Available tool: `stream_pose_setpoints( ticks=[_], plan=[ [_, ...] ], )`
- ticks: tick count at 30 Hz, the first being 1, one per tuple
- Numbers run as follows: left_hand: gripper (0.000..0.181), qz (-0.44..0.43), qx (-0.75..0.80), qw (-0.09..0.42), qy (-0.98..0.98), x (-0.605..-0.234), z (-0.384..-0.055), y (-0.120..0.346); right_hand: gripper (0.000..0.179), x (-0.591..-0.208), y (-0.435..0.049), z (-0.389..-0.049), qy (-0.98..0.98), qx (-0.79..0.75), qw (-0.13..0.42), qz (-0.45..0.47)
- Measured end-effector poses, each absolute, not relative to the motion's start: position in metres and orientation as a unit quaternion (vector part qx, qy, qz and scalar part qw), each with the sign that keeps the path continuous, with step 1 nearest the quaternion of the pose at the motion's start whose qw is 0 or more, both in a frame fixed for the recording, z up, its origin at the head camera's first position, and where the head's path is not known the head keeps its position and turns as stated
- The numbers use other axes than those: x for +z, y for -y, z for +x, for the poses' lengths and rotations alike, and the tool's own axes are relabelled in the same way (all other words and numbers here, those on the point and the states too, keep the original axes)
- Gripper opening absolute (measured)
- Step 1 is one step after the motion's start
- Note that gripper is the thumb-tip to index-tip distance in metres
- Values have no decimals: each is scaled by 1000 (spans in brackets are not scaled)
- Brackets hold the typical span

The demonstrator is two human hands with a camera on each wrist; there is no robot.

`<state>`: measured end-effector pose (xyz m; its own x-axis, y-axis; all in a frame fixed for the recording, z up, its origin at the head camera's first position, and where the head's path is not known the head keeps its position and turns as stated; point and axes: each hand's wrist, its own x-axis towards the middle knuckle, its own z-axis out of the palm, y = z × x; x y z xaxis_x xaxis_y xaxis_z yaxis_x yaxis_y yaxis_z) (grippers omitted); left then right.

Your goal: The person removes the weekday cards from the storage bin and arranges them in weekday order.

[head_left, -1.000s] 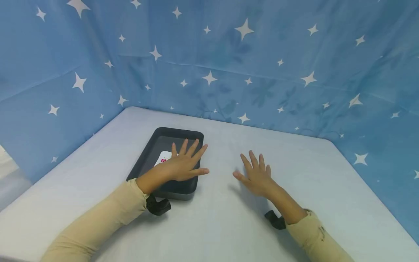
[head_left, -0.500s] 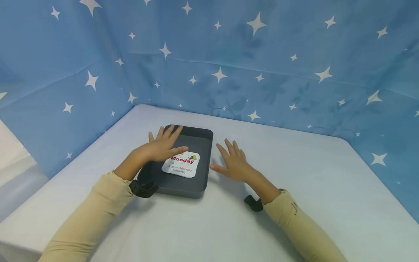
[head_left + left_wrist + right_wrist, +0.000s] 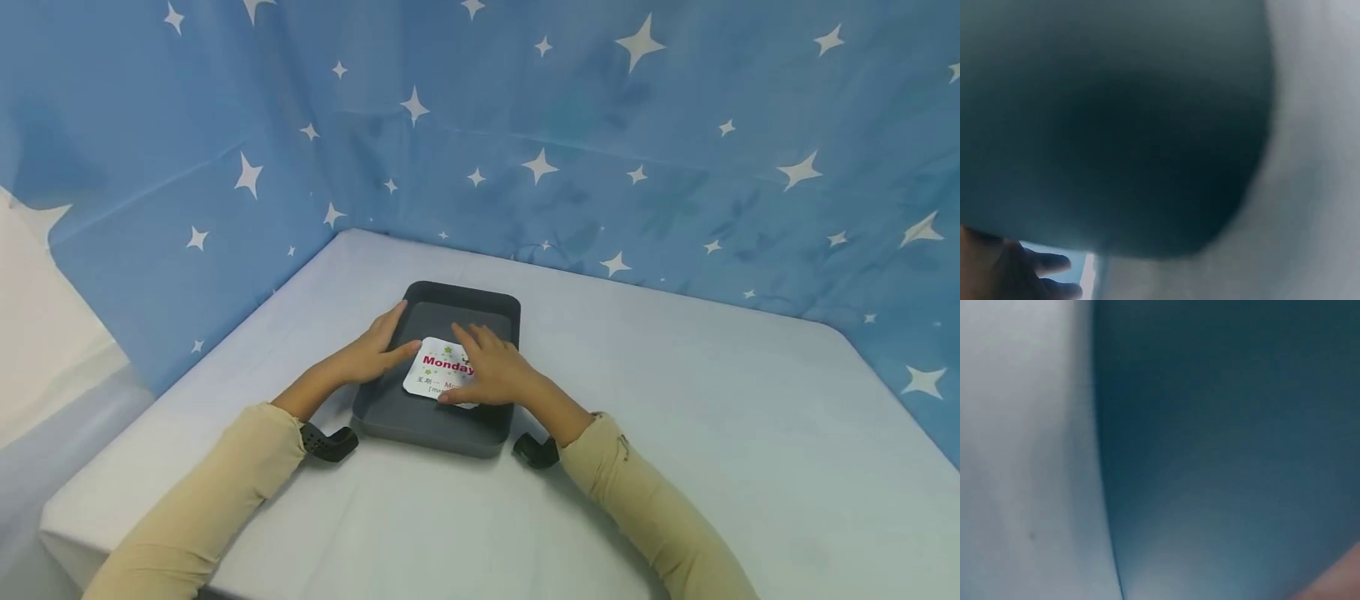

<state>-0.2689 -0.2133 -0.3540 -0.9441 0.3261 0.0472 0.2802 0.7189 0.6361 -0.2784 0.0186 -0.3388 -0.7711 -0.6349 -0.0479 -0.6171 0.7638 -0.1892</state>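
Observation:
A dark grey rectangular tray [image 3: 431, 432] lies on the white table. Inside it is a white flashcard [image 3: 420, 379] with rounded corners, printed "Monday" in red. My left hand [image 3: 367, 352] is at the tray's left rim, fingers extended along it and thumb reaching inward to the card's upper left corner. Over the card's right part spreads my right hand [image 3: 498, 371], its thumb near the lower edge and its fingers loosely bent, covering some of the print. In the left wrist view the tray [image 3: 1116, 125] fills most of the picture, with fingers [image 3: 1054, 262] at lower left.
White cloth covers the table [image 3: 675, 400]. Behind and to the left hangs a blue curtain [image 3: 570, 108] with white stars. Each wrist carries a black camera mount, seen at the left wrist [image 3: 330, 443] and right wrist [image 3: 536, 451].
My right hand has moved left from the table to over the card in the tray. My left hand has come from over the tray to its left rim. The head view has shifted left.

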Motion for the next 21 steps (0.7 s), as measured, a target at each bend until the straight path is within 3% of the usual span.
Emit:
stream_pose_setpoints(
  ticks=[6, 21],
  plan=[
    [81, 153, 353, 61, -921, -356, -273, 213, 112, -340, -19, -281, -939, -44, 64, -335],
    [78, 133, 345, 79, -926, -355, -276, 214, 99, -337, -22, -284, -934, -102, 13, -341]
  ],
)
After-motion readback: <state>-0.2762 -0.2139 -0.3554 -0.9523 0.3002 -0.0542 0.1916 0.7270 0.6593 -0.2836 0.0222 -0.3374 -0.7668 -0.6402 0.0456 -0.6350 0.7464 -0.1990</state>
